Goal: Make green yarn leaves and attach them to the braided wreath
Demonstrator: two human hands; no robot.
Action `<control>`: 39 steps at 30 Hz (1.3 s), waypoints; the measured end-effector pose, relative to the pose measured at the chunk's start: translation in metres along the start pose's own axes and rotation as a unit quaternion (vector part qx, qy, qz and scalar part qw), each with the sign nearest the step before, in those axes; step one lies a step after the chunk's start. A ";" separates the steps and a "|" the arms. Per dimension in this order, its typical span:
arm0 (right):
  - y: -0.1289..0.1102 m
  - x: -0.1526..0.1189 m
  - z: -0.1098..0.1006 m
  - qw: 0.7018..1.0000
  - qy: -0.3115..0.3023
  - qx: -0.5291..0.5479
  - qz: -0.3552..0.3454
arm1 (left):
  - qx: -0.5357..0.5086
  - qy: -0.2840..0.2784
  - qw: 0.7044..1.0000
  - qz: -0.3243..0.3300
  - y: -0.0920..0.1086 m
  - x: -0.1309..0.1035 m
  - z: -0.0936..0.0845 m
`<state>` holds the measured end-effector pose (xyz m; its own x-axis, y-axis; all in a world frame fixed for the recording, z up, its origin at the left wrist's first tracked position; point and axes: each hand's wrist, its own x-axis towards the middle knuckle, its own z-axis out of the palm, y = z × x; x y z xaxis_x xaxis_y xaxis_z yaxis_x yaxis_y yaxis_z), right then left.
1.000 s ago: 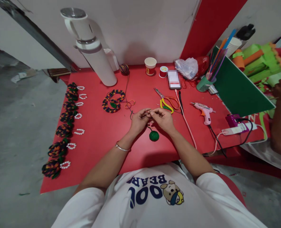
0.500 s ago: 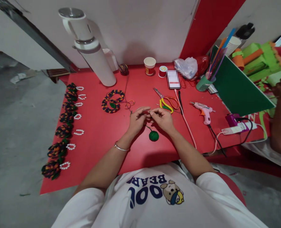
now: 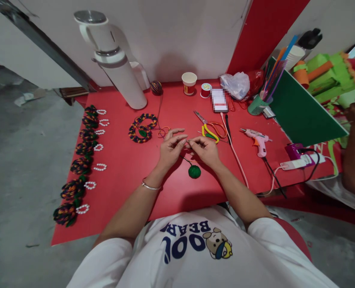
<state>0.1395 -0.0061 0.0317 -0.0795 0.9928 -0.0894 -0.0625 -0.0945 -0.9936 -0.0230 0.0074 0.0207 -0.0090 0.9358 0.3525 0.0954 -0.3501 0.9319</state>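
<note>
The left hand [image 3: 170,150] edges away from the right hand [image 3: 205,150], fingers fanning, likely mid-way through some fine handling. Both appear pinched; on what, one cannot tell. The green ball [image 3: 194,171] rests on the table [image 3: 177,190], between the forearms.

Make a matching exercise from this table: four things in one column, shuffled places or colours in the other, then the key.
1. green ball
2. glue gun
3. paper cup
4. pearl loops

A. between the multicoloured yarn ball and the thread spool
B. pink
C. beside the row of yarn bundles
D. between the person's forearms

Pairs: 1-D, 2-B, 3-A, 4-C
</note>
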 end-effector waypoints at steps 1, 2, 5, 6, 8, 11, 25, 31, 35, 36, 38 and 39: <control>0.000 0.000 0.000 1.000 -0.001 0.001 -0.001 | 0.004 -0.003 1.000 0.001 -0.001 0.000 0.000; -0.001 0.000 0.000 1.000 -0.002 0.002 -0.003 | 0.007 -0.008 1.000 0.002 -0.001 0.000 0.000; -0.002 0.000 -0.001 1.000 -0.002 0.000 -0.009 | 0.017 -0.017 1.000 0.010 0.000 -0.001 0.000; -0.002 0.000 -0.001 1.000 -0.001 -0.003 -0.010 | 0.022 -0.019 0.999 0.018 0.001 -0.001 0.001; -0.001 0.000 -0.002 1.000 0.000 -0.009 -0.011 | 0.037 -0.019 0.998 0.039 0.001 -0.002 0.001; 0.000 0.000 -0.002 1.000 0.000 -0.012 -0.014 | 0.068 -0.021 0.995 0.073 0.000 -0.002 0.001; 0.002 0.001 -0.002 1.000 -0.001 -0.009 -0.015 | 0.115 -0.007 0.987 0.115 -0.005 -0.003 0.002; 0.003 0.001 -0.001 1.000 -0.002 -0.001 -0.015 | 0.105 0.001 0.992 0.069 -0.006 -0.003 0.003; 0.003 0.002 -0.002 1.000 -0.006 -0.002 -0.008 | 0.080 -0.034 0.996 0.023 -0.010 -0.003 0.003; 0.003 0.002 -0.002 1.000 -0.005 -0.001 -0.007 | 0.073 -0.037 0.996 0.021 -0.011 -0.003 0.003; 0.002 0.003 -0.002 1.000 -0.005 0.003 -0.005 | 0.064 -0.034 0.997 0.023 -0.012 -0.003 0.003; 0.001 0.003 -0.003 1.000 -0.004 0.007 -0.006 | 0.062 -0.031 0.997 0.025 -0.013 -0.003 0.004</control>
<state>0.1419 -0.0029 0.0299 -0.0871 0.9932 -0.0776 -0.0772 -0.0844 -0.9934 -0.0206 0.0092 0.0077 0.0597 0.9197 0.3881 0.2157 -0.3915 0.8945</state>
